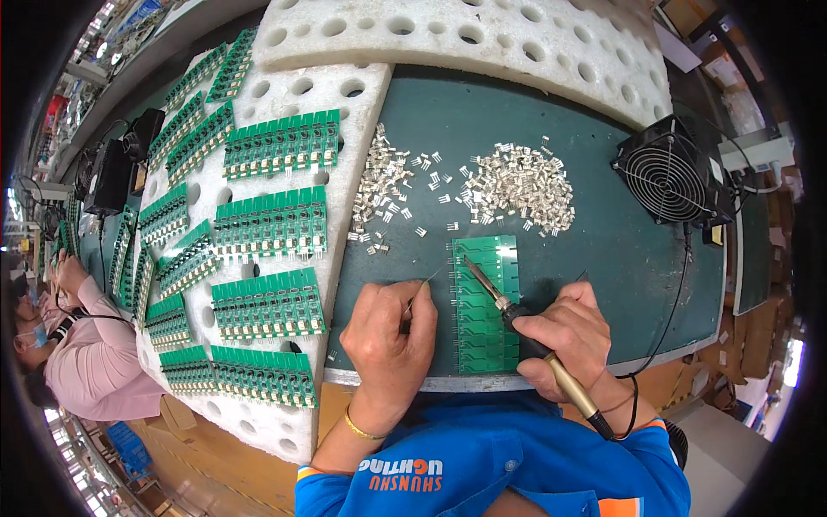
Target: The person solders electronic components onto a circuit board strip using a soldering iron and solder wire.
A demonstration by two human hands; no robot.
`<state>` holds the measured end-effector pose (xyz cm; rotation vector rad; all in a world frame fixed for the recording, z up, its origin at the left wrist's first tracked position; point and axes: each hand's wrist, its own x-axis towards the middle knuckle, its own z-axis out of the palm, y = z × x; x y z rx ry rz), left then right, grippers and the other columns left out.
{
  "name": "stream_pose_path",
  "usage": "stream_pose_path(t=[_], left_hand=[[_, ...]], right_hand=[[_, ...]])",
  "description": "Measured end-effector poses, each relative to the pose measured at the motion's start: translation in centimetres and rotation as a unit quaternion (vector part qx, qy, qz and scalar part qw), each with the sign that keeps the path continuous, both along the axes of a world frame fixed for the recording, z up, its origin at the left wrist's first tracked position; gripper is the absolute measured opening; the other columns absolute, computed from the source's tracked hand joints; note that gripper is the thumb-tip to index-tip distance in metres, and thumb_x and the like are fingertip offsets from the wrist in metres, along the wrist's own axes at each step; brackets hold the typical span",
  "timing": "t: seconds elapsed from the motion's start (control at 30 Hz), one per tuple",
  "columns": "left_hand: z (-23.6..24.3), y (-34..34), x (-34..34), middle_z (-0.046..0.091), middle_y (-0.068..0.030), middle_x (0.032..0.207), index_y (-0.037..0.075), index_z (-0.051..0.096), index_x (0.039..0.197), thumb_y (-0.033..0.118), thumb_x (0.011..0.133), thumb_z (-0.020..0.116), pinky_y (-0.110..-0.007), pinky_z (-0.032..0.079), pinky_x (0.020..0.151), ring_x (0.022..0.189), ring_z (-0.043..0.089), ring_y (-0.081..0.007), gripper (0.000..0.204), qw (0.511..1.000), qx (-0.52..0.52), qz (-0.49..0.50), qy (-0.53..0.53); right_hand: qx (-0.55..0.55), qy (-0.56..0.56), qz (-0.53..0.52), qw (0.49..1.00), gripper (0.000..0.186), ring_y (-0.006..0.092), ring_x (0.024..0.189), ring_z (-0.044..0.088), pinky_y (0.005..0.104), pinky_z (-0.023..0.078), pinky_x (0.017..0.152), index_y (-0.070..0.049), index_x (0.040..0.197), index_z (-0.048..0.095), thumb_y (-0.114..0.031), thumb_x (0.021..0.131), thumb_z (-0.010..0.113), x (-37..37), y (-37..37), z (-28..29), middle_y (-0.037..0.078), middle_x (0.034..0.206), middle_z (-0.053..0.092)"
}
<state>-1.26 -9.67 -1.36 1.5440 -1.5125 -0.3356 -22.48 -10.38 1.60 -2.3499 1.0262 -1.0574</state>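
Note:
A green circuit board panel (487, 332) lies flat on the bench in front of me, with small pins along its left edge. My right hand (564, 336) grips a soldering iron (568, 386) with a black and gold handle, its tip over the upper part of the panel. Left of the panel, my left hand (388, 336) is closed in a pinch on thin solder wire (431, 276), which points up toward the tip. Beyond the panel lie heaps of small white connectors (517, 185) with metal legs.
A foam board (198, 319) at left bears rows of populated green boards (267, 302); another foam slab (431, 47) lies behind. A black fan (663, 172) with a cable stands right on the green bench (637, 293). A co-worker in pink (103, 362) sits at far left.

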Motion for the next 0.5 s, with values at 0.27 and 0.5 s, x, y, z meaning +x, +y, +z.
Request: stream_pose_path(t=[0.27, 0.5], left_hand=[[-0.28, -0.06, -0.15, 0.056, -0.0061, 0.067, 0.005, 0.068, 0.083, -0.003, 0.079, 0.076, -0.032, 0.042, 0.045, 0.051, 0.053, -0.0173, 0.012, 1.0, -0.009, -0.001, -0.001], [-0.35, 0.09, -0.11, 0.059, -0.0072, 0.069, 0.005, 0.068, 0.083, -0.003, 0.078, 0.076, -0.033, 0.045, 0.046, 0.052, 0.056, -0.0194, 0.012, 1.0, -0.011, -0.002, -0.016]], right_hand=[[-0.012, -0.002, -0.002, 1.0, 0.043, 0.022, 0.055, 0.055, 0.0376, 0.042, 0.066, -0.001, 0.102, 0.066, -0.044, 0.098, 0.063, 0.3, 0.14, -0.65, 0.007, 0.07, 0.063], [-0.005, -0.004, 0.006, 1.0, 0.038, 0.022, 0.059, 0.059, 0.0376, 0.04, 0.065, -0.003, 0.105, 0.067, -0.035, 0.088, 0.075, 0.31, -0.04, -0.48, 0.006, 0.074, 0.067]])
